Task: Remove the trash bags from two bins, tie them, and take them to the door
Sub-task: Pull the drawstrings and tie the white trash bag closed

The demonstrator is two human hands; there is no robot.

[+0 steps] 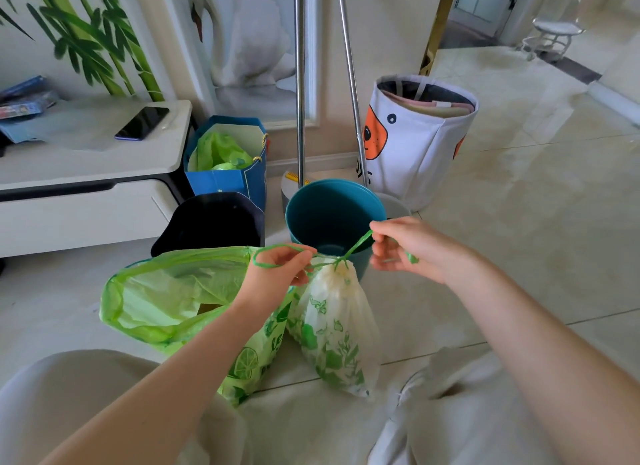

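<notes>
A small white trash bag (334,329) with green leaf print stands on the floor, its neck gathered by a green drawstring (356,245). My left hand (277,272) pinches one end of the string, and my right hand (403,246) pinches the other end, pulled taut. A larger green trash bag (166,298) lies open-mouthed on the floor to the left, under my left forearm. Behind them are a teal bin (332,215) and a black bin (211,224), both without bags.
A blue paper bag (228,180) with green plastic inside stands by a white cabinet (86,201) that holds a phone (142,122). Two metal poles (299,83) lean on the wall. A white fabric basket (419,142) stands at right. A doorway (481,4) is far right.
</notes>
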